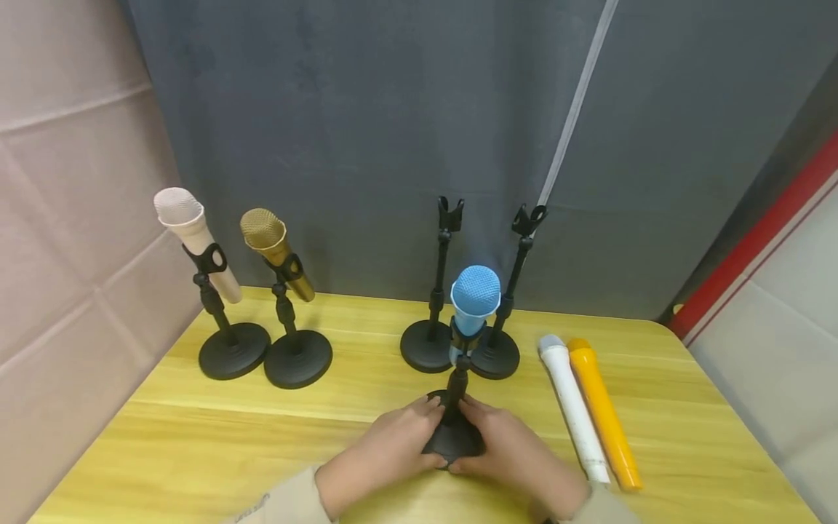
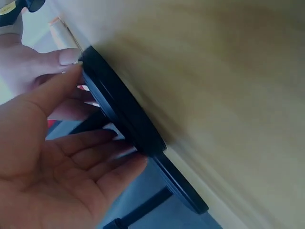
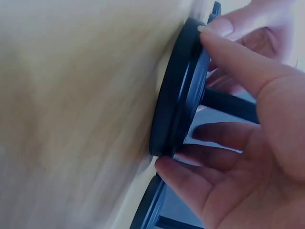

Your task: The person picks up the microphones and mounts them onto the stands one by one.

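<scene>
In the head view a blue microphone sits, head up, in the clip of a black desk microphone stand near the table's front. My left hand grips the left side of the round base, thumb at the near rim and fingers over the top. From the other side my right hand holds the same base, its thumb close to the left thumb. Both wrist views show the base edge-on, close over the wood, with thumb and fingertips spread along its rim.
Two stands with empty clips stand just behind the blue microphone. Left of them are stands carrying a white microphone and a gold microphone. A white microphone and an orange microphone lie at right. A grey curtain hangs behind.
</scene>
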A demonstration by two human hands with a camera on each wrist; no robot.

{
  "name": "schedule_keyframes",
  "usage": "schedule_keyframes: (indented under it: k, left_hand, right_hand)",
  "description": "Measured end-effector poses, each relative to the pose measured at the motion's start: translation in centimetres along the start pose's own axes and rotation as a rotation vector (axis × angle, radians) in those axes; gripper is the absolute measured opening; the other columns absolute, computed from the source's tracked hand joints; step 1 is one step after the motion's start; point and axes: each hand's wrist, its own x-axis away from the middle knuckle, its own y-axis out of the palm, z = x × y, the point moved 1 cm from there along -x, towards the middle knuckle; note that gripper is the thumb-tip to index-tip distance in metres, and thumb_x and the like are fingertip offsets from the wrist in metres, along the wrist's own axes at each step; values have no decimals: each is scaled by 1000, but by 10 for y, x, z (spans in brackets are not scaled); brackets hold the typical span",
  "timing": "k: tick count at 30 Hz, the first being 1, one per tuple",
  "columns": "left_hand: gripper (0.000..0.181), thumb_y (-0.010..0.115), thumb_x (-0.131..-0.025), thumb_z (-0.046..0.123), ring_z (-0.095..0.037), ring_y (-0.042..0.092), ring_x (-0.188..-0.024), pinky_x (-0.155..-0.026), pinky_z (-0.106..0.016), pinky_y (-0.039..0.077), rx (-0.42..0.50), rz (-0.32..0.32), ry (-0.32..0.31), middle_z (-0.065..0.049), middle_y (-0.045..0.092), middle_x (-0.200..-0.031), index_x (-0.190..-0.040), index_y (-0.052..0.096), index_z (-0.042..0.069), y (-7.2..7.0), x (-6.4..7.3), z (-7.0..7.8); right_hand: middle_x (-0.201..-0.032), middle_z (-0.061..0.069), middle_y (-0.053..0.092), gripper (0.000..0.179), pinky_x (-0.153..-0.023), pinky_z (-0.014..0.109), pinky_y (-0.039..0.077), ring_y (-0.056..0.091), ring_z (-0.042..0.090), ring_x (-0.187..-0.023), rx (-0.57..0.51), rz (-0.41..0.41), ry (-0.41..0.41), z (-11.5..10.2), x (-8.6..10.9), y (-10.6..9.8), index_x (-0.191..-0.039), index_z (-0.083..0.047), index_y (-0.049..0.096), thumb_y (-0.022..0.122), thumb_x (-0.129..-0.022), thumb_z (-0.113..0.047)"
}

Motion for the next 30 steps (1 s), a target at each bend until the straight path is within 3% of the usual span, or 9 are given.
schedule_keyframes:
  k: [3, 11, 21, 30]
  left_hand:
    - [71, 83, -82, 43, -29, 57, -135, -99, -38, 58, -31, 14, -3, -14, 58, -146, -136, 62, 4, 1, 0, 5]
    - [75, 83, -80, 46, -29, 58, -134, -97, -36, 58, -74, 7, 6, -16, 58, -146, -138, 61, 2, 1, -3, 9]
    - [76, 80, -80, 52, -24, 59, -133, -92, -30, 60, -241, 23, 39, -13, 62, -142, -134, 64, 2, 2, 4, 6]
    - [75, 84, -76, 49, -27, 60, -132, -90, -35, 61, -202, -41, -20, -14, 62, -142, -133, 66, 3, -3, 8, 2]
  right_hand:
    - [-151, 25, 50, 90, -104, 53, 52, 60, 40, -129, 19, -12, 20, -4, 3, 1, -143, 5, 53, 86, -77, -47]
    - [-144, 24, 57, 86, -98, 49, 56, 66, 37, -121, 92, 32, 9, -7, 4, 0, -137, 5, 59, 89, -73, -45]
    - [-142, 24, 58, 85, -95, 46, 58, 69, 35, -117, 140, 45, -32, -11, -1, 5, -135, 4, 61, 88, -72, -45]
    - [-146, 20, 56, 83, -98, 45, 57, 66, 33, -123, 147, 35, -43, -19, -4, 10, -136, 1, 62, 86, -74, -50]
